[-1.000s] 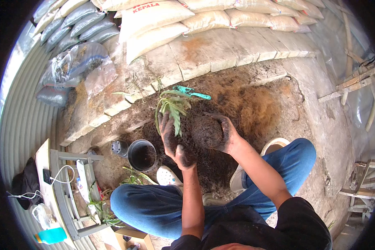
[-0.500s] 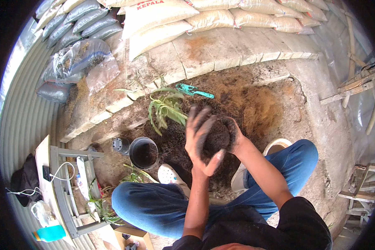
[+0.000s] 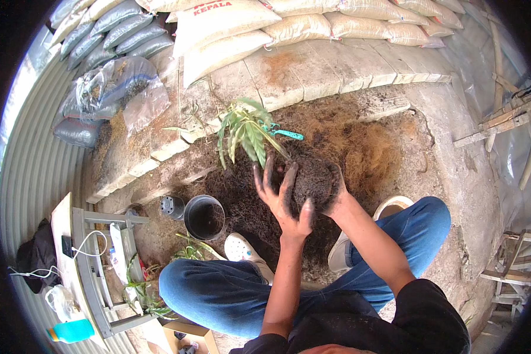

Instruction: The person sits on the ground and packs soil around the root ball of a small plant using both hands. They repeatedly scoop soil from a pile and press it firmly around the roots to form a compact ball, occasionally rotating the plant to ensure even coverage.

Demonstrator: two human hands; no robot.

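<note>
Between my hands is the dark round root ball (image 3: 314, 182) of a leafy potted plant, its stem leaning up and left to drooping green leaves (image 3: 246, 133). My left hand (image 3: 282, 203), dirty with soil, curls round the ball's left side with the thumb at its near edge. Against the right side lies my right hand (image 3: 337, 202), its fingers mostly hidden by the ball. Below spreads a heap of dark soil (image 3: 248, 203). Behind the plant, a turquoise hand trowel (image 3: 289, 134) lies partly covered by leaves.
A black pot (image 3: 205, 218) and a smaller grey pot (image 3: 171, 207) stand left of my feet. Brown fibre (image 3: 366, 147) covers ground at right. Beyond runs a concrete ledge (image 3: 312, 71) with stacked sacks (image 3: 230, 56). A bench (image 3: 103, 295) is at the left, a wooden stand (image 3: 516, 265) at the right.
The root ball has turned in my hands and risen slightly to the far side. The leaves have swung right and farther away, covering part of the trowel. My left fingers have shifted round the ball.
</note>
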